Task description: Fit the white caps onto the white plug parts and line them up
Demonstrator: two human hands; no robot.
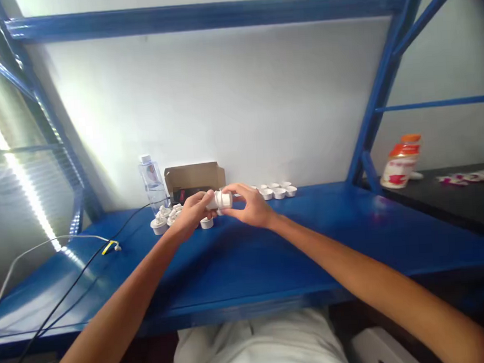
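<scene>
Both hands meet over the back middle of the blue table, around a white plastic cylindrical piece (222, 200) with a ridged collar. My left hand (197, 208) is closed round its left end. On its right end, the thumb and fingers of my right hand (249, 204) are closed. Just left of and behind my left hand stand several white round plastic pieces (159, 226) with smaller white parts on top. One white cup-shaped piece (207, 223) sits below the hands. Several more white cups (279, 192) stand in rows to the right, partly hidden by my right hand.
An open cardboard box (196, 176) and a clear bottle (152, 179) stand against the wall. Black and white cables (82, 270) cross the table's left side. An orange-capped bottle (402, 162) stands on the dark surface at right. Blue frame posts (379, 94) rise at both sides.
</scene>
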